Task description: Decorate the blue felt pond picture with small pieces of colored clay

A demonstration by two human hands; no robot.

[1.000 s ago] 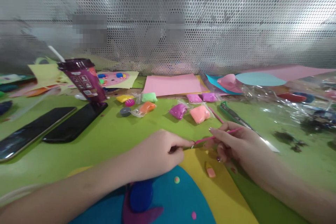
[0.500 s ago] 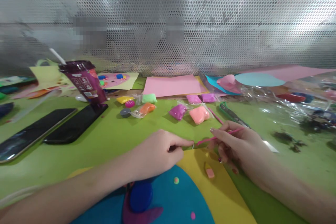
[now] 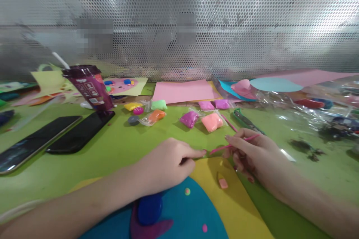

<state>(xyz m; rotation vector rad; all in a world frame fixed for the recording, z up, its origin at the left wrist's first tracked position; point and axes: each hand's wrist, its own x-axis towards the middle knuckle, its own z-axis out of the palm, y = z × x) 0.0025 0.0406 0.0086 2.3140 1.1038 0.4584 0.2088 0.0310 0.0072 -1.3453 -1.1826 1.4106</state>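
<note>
A thin, straight pink stick [image 3: 218, 150], apparently plastic, is pinched in the right hand [image 3: 256, 153] near the flat yellow sheet's [image 3: 244, 209] far edge, its tip just beside the left hand [image 3: 168, 164], whose grip cannot be determined; through slippage, the extended fingertip could be jabbed.

From my end I'd call this a craft workspace tbh, since the green desk [image 3: 126, 138] is strewn with coloured paper [image 3: 179, 91], little bags of bright clay-looking stuff [image 3: 212, 121] and a cutter [image 3: 246, 120], backed by perforated metal panelling [image 3: 157, 37].
</note>
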